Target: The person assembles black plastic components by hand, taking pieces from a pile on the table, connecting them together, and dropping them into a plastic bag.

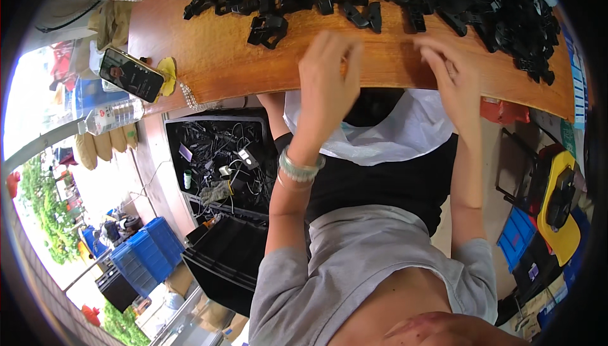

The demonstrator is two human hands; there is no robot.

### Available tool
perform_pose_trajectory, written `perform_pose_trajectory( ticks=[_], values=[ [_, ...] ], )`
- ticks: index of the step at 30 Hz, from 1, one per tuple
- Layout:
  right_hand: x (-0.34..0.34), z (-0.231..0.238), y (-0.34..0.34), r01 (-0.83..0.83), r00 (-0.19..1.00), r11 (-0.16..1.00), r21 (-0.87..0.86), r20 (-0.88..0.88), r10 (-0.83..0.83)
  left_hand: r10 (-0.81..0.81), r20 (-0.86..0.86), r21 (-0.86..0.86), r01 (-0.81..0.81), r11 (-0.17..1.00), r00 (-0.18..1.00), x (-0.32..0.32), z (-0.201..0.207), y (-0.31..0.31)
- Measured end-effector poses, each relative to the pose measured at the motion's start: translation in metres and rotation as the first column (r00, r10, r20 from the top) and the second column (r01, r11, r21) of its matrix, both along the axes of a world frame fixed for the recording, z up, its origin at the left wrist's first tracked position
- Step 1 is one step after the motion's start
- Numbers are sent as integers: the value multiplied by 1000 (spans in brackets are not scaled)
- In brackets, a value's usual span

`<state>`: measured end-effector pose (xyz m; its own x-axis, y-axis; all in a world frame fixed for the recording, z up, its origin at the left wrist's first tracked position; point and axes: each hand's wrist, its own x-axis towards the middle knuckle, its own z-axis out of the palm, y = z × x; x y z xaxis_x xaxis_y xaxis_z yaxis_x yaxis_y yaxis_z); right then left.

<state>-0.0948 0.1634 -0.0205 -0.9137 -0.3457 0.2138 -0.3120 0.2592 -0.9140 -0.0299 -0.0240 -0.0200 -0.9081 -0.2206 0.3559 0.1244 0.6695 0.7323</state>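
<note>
My left hand (328,83), with bangles on the wrist, hovers over the front edge of the wooden table (215,61). Its thumb stands apart from the loosely bent fingers; the tips are blurred, and nothing shows between them. To its right, my right hand (453,77) is above the same edge, fingers apart and also a little blurred, holding nothing visible. Just beyond the hands lie small black plastic parts: a loose clip-like piece (267,31) on the left and an angled piece (364,17) nearer the middle. Below the hands, a white plastic bag (405,140) hangs open at my lap.
A large heap of black parts (468,10) covers the table's far side. A phone (131,75) leans on a yellow stand (167,75) at the left. Below it, a black crate (218,156) holds cables. A yellow-and-black item (560,200) stands at the right.
</note>
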Motion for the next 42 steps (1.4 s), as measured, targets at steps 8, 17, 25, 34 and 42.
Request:
perform_pose_trajectory(
  ticks=[8, 17, 25, 34, 42],
  values=[
    [-18, -13, -53, 118, 863, 887, 446, -488, 130, 205, -196, -417, -271, 868, 959, -54, -9, -22],
    [-3, -26, -28, 67, 877, 955, 290, -474, 83, 80, -8, -420, -76, 904, 997, -39, 0, -20],
    [3, -24, -27, 154, 931, 988, -7, -335, -147, -75, 138, -554, 140, 820, 988, -80, 7, -35],
    [11, -30, -21, 182, 983, 960, -214, 10, -184, -142, 142, -474, 193, 859, 980, -59, 5, -29],
    [11, -20, -35, 150, 969, 716, -681, 245, 29, -167, -36, 741, 139, 657, 985, -9, 11, 16]
  ],
)
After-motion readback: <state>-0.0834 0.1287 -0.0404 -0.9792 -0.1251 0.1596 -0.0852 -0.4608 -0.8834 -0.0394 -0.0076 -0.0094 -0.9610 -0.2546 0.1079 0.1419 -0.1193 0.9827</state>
